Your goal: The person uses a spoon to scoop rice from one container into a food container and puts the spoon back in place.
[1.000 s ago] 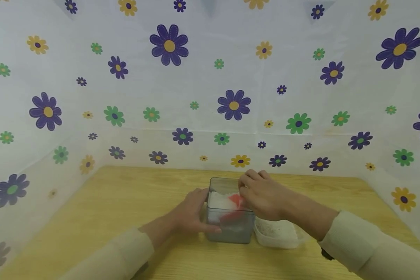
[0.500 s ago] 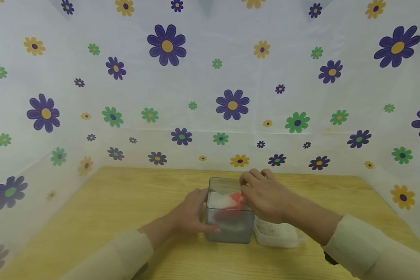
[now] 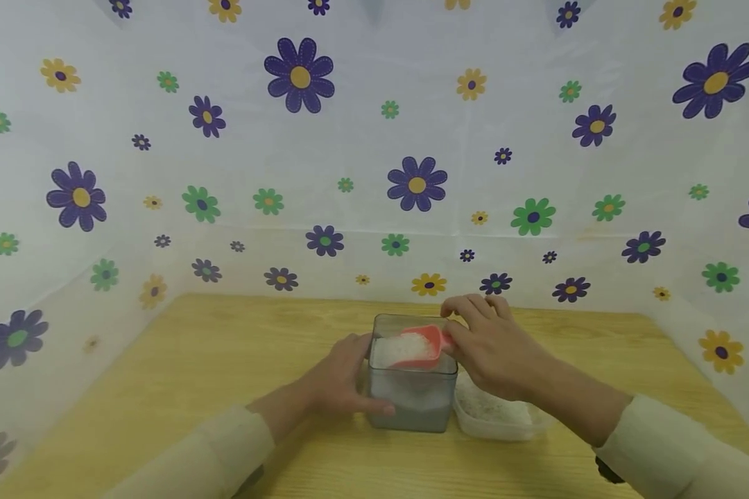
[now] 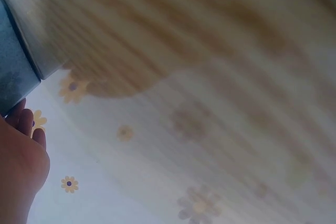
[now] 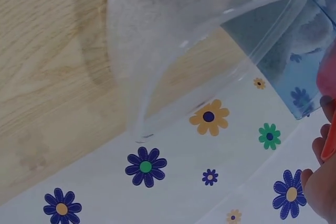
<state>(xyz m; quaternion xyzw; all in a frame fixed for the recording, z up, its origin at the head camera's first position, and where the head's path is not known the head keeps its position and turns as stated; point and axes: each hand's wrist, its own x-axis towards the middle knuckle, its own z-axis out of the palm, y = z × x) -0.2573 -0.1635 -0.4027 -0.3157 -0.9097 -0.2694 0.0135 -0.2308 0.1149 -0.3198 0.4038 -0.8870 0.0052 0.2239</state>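
Observation:
In the head view, a square grey see-through container (image 3: 412, 402) stands on the table, partly filled with white grains (image 3: 390, 351). My left hand (image 3: 343, 381) holds it from the left, thumb along the front and fingers around the left side. Over the container's mouth my right hand (image 3: 493, 350) pinches the handle of a pink scoop (image 3: 435, 348), which is heaped with white grains. The orange-pink handle (image 5: 331, 140) also shows at the edge of the right wrist view. My left fingertips (image 4: 23, 120) lie against the container's base in the left wrist view.
A clear plastic tub (image 3: 502, 433) with more white grains stands just right of the container, partly under my right forearm. The wooden table (image 3: 225, 346) ends at a white flower-print sheet (image 3: 349, 145) at the back and sides.
My right hand has risen slightly and moved right, bringing the scoop up out of the grains, filled and turned level. My left hand stays on the container.

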